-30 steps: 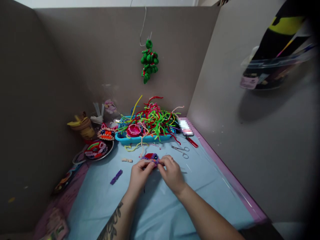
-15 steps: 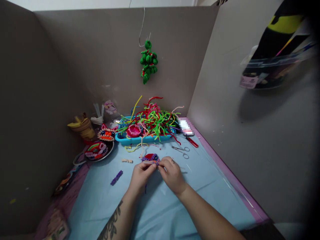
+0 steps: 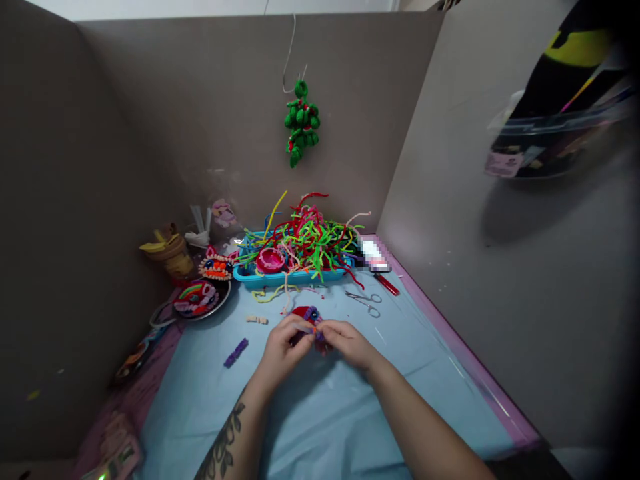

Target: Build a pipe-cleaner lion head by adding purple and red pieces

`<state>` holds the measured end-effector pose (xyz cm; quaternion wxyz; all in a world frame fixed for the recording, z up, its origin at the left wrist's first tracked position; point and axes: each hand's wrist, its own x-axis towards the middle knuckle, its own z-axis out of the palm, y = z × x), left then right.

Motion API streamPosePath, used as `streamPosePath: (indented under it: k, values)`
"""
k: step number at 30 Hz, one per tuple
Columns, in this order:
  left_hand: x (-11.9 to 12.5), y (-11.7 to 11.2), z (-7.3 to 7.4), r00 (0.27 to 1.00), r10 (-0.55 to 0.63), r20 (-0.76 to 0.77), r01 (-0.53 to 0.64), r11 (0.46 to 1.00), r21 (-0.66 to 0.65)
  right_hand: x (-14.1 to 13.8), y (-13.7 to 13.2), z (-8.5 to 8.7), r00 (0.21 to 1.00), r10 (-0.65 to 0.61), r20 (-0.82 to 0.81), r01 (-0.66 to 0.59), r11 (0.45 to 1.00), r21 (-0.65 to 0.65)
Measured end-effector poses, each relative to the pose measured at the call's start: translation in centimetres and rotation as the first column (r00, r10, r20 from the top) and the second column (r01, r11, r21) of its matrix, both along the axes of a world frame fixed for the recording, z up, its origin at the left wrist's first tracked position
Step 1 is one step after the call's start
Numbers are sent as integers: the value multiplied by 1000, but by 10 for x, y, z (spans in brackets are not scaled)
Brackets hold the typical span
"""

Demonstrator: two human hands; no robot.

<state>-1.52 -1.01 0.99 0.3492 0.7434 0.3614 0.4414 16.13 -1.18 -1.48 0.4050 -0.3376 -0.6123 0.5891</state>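
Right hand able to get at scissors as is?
Likely yes: the scissors lie just beyond the right hand with nothing visible blocking, though that hand is at the fuzzy piece.

Grey panels close in the counter [image 3: 410,413] on three sides: a plain back panel [image 3: 200,100], a dark left panel [image 3: 60,233] and a lighter right panel [image 3: 450,220]. A whitish surface [image 3: 200,7] shows above. Creased light-blue covering [image 3: 195,393] tops the counter, with pink edging [image 3: 520,435]; a soft shadow [image 3: 515,213] darkens the right panel.
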Motion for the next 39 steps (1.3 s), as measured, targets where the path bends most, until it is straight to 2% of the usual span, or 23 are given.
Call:
streamPosePath:
  k: [2, 5, 12, 23, 30, 34, 39]
  values:
    - [0, 0, 1, 999, -32, -15, 32, 999, 17, 1, 1, -2, 997, 67, -48, -72, 992, -102]
    - [0, 1, 0, 999, -35, -27, 35, 999, -2, 1, 0, -3, 997, 18, -80, -30, 989, -147]
    - [3, -2, -5, 990, 136, 31, -131, 982, -133, -2, -2, 7, 985, -150, -85, 147, 988, -36]
    - [3, -3, 0, 985, 173, -27, -174, 983, -63, -3, -2, 1, 947, -318, -34, 320, 941, 114]
    - [5, -4, -1, 990, 142, -2, -141, 978, -155, -4, 0, -5, 840, -540, 54, 496, 805, 326]
    - [7, -4, -4, 989, 149, 19, -142, 970, -198, -8, -2, -6, 785, -617, 61, 524, 713, 466]
    - [10, -6, -7, 968, 241, 71, -221, 952, -212, -14, -5, -6, 733, -679, 42, 514, 593, 620]
